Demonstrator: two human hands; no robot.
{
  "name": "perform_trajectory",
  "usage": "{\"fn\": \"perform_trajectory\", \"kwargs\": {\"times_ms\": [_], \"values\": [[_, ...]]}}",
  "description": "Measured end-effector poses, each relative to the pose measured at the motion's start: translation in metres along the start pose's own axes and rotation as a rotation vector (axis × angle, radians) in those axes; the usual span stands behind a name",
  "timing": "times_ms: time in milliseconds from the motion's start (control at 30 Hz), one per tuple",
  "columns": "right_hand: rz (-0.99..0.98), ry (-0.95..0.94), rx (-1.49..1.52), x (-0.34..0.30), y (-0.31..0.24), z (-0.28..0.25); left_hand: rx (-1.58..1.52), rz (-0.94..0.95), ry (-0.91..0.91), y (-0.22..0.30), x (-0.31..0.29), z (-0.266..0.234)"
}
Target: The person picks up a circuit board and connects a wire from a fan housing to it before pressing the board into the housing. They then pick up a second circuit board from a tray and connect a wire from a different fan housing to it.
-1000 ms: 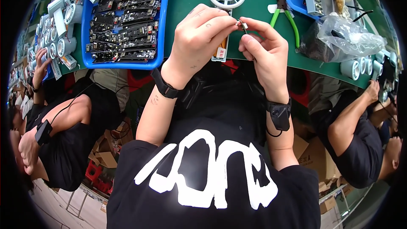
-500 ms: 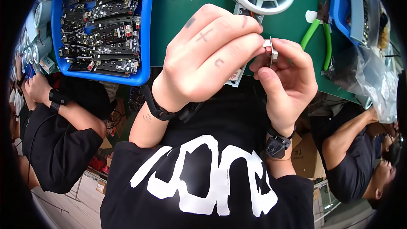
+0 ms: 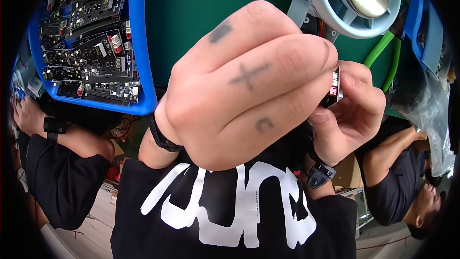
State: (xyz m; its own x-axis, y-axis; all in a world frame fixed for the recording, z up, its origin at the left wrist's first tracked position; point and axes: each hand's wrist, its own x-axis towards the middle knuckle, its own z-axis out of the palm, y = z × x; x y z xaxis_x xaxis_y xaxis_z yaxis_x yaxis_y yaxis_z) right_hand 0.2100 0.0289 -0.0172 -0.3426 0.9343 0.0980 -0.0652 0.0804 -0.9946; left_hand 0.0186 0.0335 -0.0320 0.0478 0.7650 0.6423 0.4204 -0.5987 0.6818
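My right hand (image 3: pixel 352 120) pinches a small dark circuit board (image 3: pixel 337 88) between thumb and fingers, its edge upright. Red and white connectors (image 3: pixel 334 84) show on the board's left face. Closed and back up, my left hand (image 3: pixel 254 81) has its fingertips at these connectors; what they grip is hidden. Just beyond both hands lies a pale blue fan housing (image 3: pixel 326 7) with a round spoked guard and a shiny metal dome in its middle. Reddish wires (image 3: pixel 321 29) show beside its base, partly covered by my left hand.
A blue tray (image 3: pixel 141 43) full of black circuit boards (image 3: pixel 98 50) stands at the left. Green-handled cutters (image 3: pixel 379 50) lie right of the fan on the green table (image 3: pixel 201 5). Clear plastic bags (image 3: pixel 433 115) hang at the right edge. Co-workers sit on both sides.
Both hands have come closer to the camera with the board, shifting right. The fan, the cutters and the tray appear displaced as the view has moved. My left hand now covers more of the board.
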Motion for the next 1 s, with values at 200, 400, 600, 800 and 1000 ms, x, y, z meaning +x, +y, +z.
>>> {"fn": "perform_trajectory", "kwargs": {"times_ms": [200, 400, 600, 800, 1000], "values": [[0.018, -0.078, -0.046, -0.002, 0.000, -0.004, -0.019, 0.049, -0.005, -0.005, -0.001, -0.002], [0.026, -0.074, -0.014, -0.004, -0.001, -0.003, -0.034, 0.117, -0.025, -0.012, 0.000, -0.005], [0.058, -0.051, 0.011, -0.005, -0.001, -0.003, -0.045, 0.166, -0.021, -0.018, 0.000, -0.004], [0.082, 0.008, 0.187, -0.006, -0.005, 0.002, -0.034, 0.098, -0.002, -0.008, -0.001, -0.002], [0.180, 0.081, 0.446, -0.007, -0.005, 0.007, -0.026, 0.071, -0.023, -0.005, -0.001, -0.001]]}}
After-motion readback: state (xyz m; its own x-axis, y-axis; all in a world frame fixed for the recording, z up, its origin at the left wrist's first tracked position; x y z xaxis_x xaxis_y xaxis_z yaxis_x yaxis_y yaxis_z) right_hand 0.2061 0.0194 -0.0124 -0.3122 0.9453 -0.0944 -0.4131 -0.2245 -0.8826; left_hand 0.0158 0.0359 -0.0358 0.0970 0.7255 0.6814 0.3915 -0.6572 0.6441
